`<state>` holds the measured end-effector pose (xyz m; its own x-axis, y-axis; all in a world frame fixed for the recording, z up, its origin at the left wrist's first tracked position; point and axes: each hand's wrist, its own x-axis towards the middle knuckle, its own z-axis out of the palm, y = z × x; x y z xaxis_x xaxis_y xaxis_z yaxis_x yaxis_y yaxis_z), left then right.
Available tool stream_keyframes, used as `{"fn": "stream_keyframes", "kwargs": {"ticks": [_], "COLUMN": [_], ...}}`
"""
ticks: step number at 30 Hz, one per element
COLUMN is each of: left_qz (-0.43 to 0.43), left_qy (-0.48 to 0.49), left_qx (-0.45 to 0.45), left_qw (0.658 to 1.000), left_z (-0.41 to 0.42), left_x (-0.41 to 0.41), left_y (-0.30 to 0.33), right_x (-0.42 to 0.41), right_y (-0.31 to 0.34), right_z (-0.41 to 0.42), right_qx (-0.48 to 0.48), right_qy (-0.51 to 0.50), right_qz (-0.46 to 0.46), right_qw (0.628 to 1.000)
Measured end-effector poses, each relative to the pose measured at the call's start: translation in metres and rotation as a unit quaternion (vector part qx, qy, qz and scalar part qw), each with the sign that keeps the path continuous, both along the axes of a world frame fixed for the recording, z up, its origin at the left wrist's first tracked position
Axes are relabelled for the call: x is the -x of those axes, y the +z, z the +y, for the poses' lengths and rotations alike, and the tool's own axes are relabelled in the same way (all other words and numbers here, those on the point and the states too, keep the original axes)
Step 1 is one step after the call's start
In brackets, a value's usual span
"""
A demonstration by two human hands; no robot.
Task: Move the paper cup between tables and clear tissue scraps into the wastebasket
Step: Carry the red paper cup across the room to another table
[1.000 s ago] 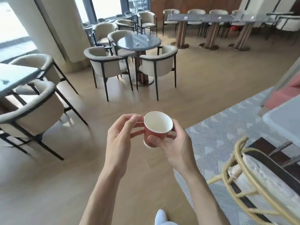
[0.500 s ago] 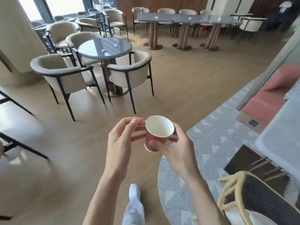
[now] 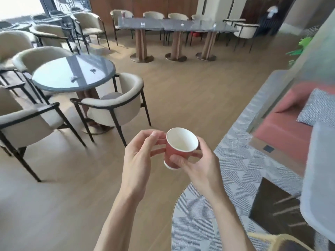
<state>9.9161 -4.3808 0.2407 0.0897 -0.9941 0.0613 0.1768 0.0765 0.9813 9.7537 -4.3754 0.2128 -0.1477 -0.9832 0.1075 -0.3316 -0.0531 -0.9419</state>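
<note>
Nearest, at the lower centre of the frame, both bare forearms reach forward and meet around a small red paper cup [image 3: 178,151], held upright in the air above the wooden floor [image 3: 190,98], its white inside facing the camera. The right hand [image 3: 198,166] grips it: the thumb lies across the lower part of the red wall and the fingers curl round the far side under the rim. The left hand [image 3: 140,156] is loosely curled beside it, its fingertips touching the cup's left side near the rim. No print or lettering can be read on the cup. Just right of the hands a grey patterned rug [image 3: 233,169] covers the floor, and a yellow chair edge [image 3: 268,238] shows at the bottom right corner. At the right edge lie a blurred grey tabletop [image 3: 319,178], a red sofa seat [image 3: 284,134] and a checked cushion [image 3: 319,109]. At mid-left stands a round glass-topped table [image 3: 59,78] ringed by cream armchairs [image 3: 116,104], with small tissue scraps [image 3: 93,70] on its surface. Farther off, along the top centre, a long dark table [image 3: 172,26] on three pedestal legs carries a few small white bits, too small to identify, with more cream chairs behind it.
</note>
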Motion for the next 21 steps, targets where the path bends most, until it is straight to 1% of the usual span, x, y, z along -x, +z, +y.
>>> {"fn": "stream_keyframes", "kwargs": {"ticks": [6,11,13,16,21], "left_qz": [-0.02,-0.032,-0.039,-0.041,-0.037], "left_qy": [-0.035,-0.027,-0.012,0.041,0.114], "left_qx": [-0.009,-0.009,0.003,0.015,0.022], "left_qw": [0.999,0.999,0.999,0.998,0.992], "left_z": [-0.13,-0.262,-0.323,-0.407,-0.511], "left_x": [0.033,0.068,0.079,0.085,0.071], "left_y": [-0.017,-0.028,-0.022,-0.007,0.002], "right_x": [0.033,0.072,0.09,0.117,0.129], "right_y": [-0.025,-0.04,-0.031,-0.011,0.003], "right_z": [-0.125,-0.262,-0.325,-0.417,-0.536], "right_qx": [-0.007,0.007,0.022,0.034,0.044], "right_qy": [-0.028,-0.019,-0.02,-0.01,0.001], "right_qz": [-0.015,-0.015,-0.014,-0.028,-0.052], "right_qw": [0.999,1.0,0.999,0.999,0.998]}}
